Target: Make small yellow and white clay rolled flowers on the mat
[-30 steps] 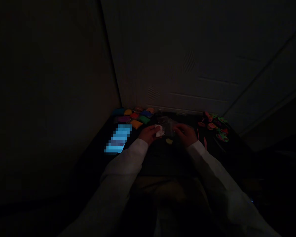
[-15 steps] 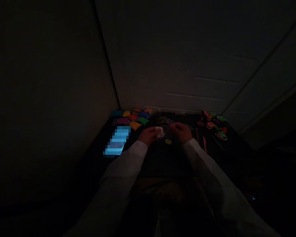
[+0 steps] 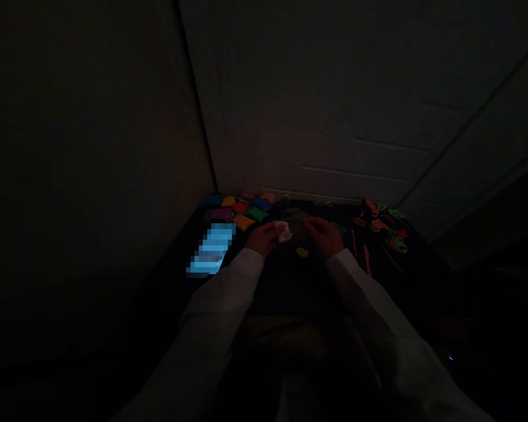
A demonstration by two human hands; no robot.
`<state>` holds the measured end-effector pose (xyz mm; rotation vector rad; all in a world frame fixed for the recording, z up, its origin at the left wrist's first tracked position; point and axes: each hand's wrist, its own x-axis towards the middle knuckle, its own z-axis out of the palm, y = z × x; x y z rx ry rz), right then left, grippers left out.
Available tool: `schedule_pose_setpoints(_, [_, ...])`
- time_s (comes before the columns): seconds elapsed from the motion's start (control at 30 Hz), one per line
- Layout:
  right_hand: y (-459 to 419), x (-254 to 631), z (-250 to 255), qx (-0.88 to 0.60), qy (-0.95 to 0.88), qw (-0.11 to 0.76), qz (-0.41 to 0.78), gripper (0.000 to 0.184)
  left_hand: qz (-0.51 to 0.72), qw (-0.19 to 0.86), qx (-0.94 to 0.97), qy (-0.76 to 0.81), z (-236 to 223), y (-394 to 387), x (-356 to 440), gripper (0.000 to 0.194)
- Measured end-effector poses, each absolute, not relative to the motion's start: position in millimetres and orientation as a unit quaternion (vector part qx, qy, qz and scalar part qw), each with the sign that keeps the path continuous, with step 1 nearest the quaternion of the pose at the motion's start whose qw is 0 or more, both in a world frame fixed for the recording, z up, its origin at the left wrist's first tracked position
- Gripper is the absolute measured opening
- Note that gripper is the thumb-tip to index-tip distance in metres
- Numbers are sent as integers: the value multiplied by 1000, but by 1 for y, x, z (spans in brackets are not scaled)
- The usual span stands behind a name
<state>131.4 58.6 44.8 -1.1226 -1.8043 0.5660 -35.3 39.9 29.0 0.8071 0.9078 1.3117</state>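
The scene is very dim. My left hand (image 3: 263, 239) is closed on a crumpled-looking white lump (image 3: 283, 231), which looks like modelling clay. To its right, my right hand (image 3: 326, 237) has its fingers pinched at a clear plastic bag (image 3: 298, 227), whose outline is faint between the hands. Whether the white lump touches the bag I cannot tell. Just below and between both hands, a small yellow piece (image 3: 302, 252) lies on the dark table (image 3: 290, 287).
Several coloured packets (image 3: 243, 223) lie at the back left. A lit phone (image 3: 212, 249), its screen pixelated, is left of my left arm. At right are a pink knife-shaped tool (image 3: 367, 259), a thin pink stick (image 3: 354, 241) and several colourful shaped pieces (image 3: 377, 225). A wall (image 3: 356, 158) stands behind.
My right hand has shifted slightly left, and the plastic bag between the hands has changed shape. My left hand keeps the white lump throughout. The view tilts a little and returns.
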Motion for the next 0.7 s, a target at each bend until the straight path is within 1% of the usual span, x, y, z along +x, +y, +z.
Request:
schedule_pose_setpoints(0.13, [59, 127, 43, -468, -743, 436, 196, 25, 573, 616, 365, 398, 26, 41, -33, 20])
schedule_pose_setpoints(0.23, [55, 122, 46, -487, -744, 425, 166, 28, 571, 604, 379, 407, 24, 42, -30, 21])
schedule_pose_setpoints(0.33, [51, 131, 52, -500, -749, 408, 149, 34, 579, 570, 389, 434, 21, 45, -33, 24])
schedule_pose_setpoints(0.4, [48, 149, 55, -508, -755, 391, 138, 37, 590, 528, 391, 469, 19, 48, -39, 27])
schedule_pose_setpoints(0.5, [42, 183, 52, -516, -770, 356, 115, 32, 605, 437, 397, 535, 15, 52, -48, 29])
schedule_pose_setpoints(0.6, [33, 208, 36, -514, -794, 312, 92, 26, 613, 342, 413, 580, 13, 52, -54, 37])
schedule_pose_setpoints(0.7, [29, 214, 15, -504, -815, 274, 82, 26, 606, 265, 444, 604, 16, 48, -54, 44])
